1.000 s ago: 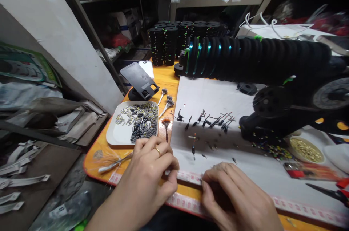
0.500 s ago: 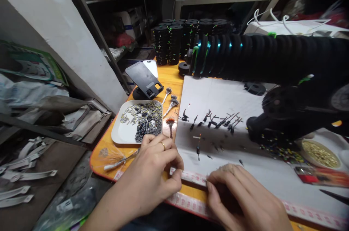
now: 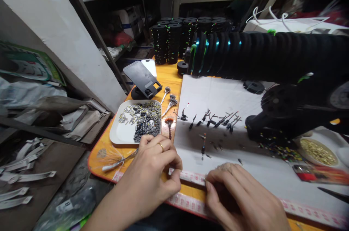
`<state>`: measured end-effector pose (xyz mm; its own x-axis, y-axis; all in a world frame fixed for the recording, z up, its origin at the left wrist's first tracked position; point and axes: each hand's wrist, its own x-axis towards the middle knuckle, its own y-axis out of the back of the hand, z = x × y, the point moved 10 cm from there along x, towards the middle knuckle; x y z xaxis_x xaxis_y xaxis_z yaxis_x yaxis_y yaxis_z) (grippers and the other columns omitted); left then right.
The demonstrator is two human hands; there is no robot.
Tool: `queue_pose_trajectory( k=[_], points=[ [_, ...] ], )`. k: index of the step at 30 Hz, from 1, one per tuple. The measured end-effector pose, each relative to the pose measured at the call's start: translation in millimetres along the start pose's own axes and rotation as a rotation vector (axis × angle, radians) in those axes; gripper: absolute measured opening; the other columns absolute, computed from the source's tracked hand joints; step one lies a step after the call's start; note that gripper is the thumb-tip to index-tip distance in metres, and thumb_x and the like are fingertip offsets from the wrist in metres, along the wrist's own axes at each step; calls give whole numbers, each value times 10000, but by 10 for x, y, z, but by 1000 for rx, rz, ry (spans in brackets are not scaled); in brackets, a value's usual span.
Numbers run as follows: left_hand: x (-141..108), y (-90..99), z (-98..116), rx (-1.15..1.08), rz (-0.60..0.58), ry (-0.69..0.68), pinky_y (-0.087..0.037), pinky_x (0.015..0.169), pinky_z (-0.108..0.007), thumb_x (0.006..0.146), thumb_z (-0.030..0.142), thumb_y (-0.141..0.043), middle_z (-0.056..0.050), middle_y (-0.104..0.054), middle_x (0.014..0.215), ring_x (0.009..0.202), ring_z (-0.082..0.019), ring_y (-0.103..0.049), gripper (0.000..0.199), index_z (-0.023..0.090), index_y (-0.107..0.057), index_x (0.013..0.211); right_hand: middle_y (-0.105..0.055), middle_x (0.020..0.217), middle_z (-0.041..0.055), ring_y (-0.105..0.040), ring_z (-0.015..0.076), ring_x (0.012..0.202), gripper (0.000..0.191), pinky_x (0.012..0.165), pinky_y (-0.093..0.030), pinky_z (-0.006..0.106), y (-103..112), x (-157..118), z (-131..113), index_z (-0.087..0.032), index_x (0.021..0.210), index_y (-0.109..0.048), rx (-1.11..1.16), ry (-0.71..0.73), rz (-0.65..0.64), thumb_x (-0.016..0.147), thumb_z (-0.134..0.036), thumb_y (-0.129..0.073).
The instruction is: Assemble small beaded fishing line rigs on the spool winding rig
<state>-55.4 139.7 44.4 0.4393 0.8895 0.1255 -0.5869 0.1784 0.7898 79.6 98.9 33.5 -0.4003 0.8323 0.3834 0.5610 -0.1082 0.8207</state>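
Note:
My left hand (image 3: 156, 163), with a ring on one finger, is closed in a pinch at the left end of a short strip of measuring tape (image 3: 191, 177). At that strip's right end my right hand (image 3: 240, 194) is closed too, thumb against index finger. Whatever lies between the fingertips of either hand is too small to make out. Just beyond the gap between the hands is a small black piece with a red-tipped stick (image 3: 203, 147), roughly upright in view. Similar small black pieces with sticks (image 3: 218, 121) lie in a row farther back on the white sheet (image 3: 188, 89).
A white tray (image 3: 116, 133) of small black and yellow parts stands left, behind it a phone stand (image 3: 141, 80). Black spools (image 3: 167, 44) are stacked at the back. A long black spool-loaded machine (image 3: 259, 58) spans the right. A bowl of golden bits (image 3: 319, 151) sits right.
The small black piece with the red-tipped stick has shifted right, and its stick stands more upright. Both hands keep nearly the same pose; the whole view has shifted slightly.

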Motion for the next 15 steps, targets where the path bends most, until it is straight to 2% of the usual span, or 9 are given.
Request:
queue_pose_trajectory(
  k=[5,10,13,15],
  points=[
    [-16,51,51,47,48,-21,-292,854,-399,796,26,-600,21,-610,794,892,-194,-601,155,172,-608,742,-592,761,3,-589,172,682,78,628,-442,294,17,-16,1,-218,886,-567,12,-21,45,922,-150,-585],
    [-237,174,277,27,266,-103,-329,839,-377,823,21,-582,2,-615,859,895,-196,-592,176,197,-585,829,-552,738,-1,-567,147,656,141,585,-447,250,137,-61,-39,-215,875,-532,194,-37,67,906,-78,-548],
    [-446,55,352,-167,374,-93,-402,737,-287,862,30,-497,33,-589,802,769,-145,-587,212,240,-523,875,-531,727,-20,-529,117,580,139,514,-430,220,182,-161,61,-231,849,-528,447,-185,84,932,-120,-523],
    [-555,-122,340,-282,395,-47,-388,591,-222,861,23,-477,65,-534,701,621,-112,-527,238,260,-497,845,-591,798,-5,-562,94,560,130,503,-463,207,86,-269,190,-231,846,-547,775,-380,76,974,-242,-534]
  ],
)
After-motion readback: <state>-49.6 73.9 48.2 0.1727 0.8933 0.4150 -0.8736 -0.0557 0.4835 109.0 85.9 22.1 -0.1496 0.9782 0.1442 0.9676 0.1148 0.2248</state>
